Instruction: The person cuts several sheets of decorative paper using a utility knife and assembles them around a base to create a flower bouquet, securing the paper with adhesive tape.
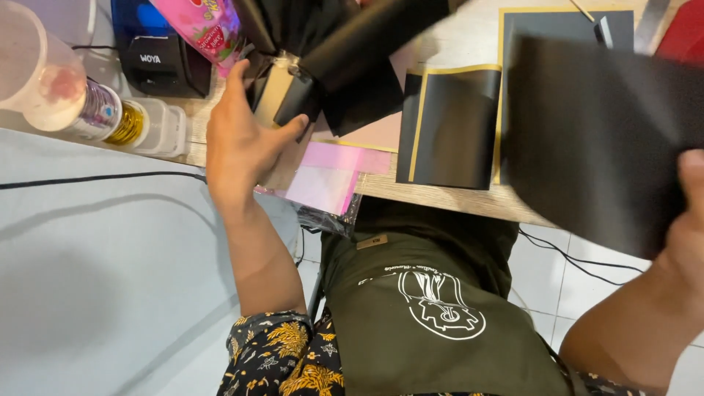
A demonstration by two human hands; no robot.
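Small craft workshop w/ black paper sheets (449, 125), pink sheets (330, 176), apron (433, 308) (dark green) at a wooden worktable (440, 196).

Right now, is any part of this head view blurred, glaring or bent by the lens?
Head view: the black sheet in the right hand is smeared by motion; the left hand is fairly sharp; the table edge bows from wide-angle distortion; light is soft, no strong glare.

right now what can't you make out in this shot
- Right hand, head view: mostly cut off by the right edge and hidden behind the large black sheet it holds.
- Left hand fingers: tips blurred against the black roll.
- Pink pouch: cut off by the top edge.
- Clear plastic cup: blurred, contents unclear.
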